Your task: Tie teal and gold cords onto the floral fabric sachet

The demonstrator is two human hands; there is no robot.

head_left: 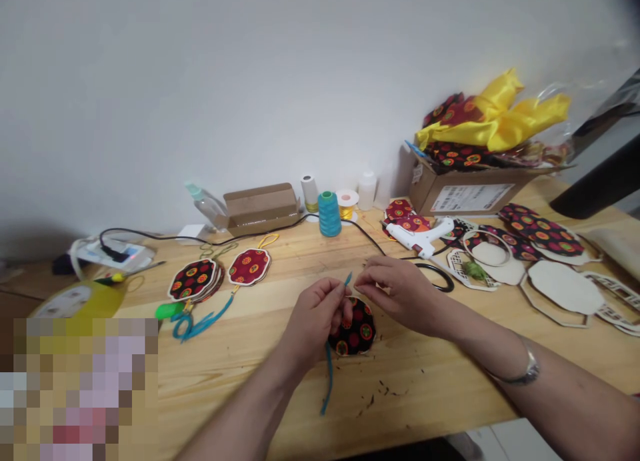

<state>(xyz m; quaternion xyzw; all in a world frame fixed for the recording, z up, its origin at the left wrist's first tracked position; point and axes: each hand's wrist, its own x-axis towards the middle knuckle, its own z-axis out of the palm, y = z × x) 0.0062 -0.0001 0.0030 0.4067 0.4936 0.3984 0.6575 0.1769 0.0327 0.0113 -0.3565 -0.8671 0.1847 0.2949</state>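
Observation:
My left hand [323, 305] pinches a teal cord [329, 381] between thumb and fingers. A short tip of the cord sticks up above the pinch, and its long end hangs down over the table. My right hand [393, 289] is just to the right, its thumb and fingertips pressed together close to that tip. Whatever those fingers hold, if anything, is too small to make out. Beneath both hands lies a black patterned fabric piece [356, 331], partly covered by my left hand. Small dark scraps [383, 389] are scattered in front of it.
Finished-looking fabric ornaments [250, 266] with teal cords lie left. A teal thread cone [329, 215] stands behind, beside a spool of yellow cord [347, 207]. A white glue gun [420, 235], white frames [565, 287] and a cardboard box [465, 187] of fabric are right. A black cable [240, 234] crosses the table.

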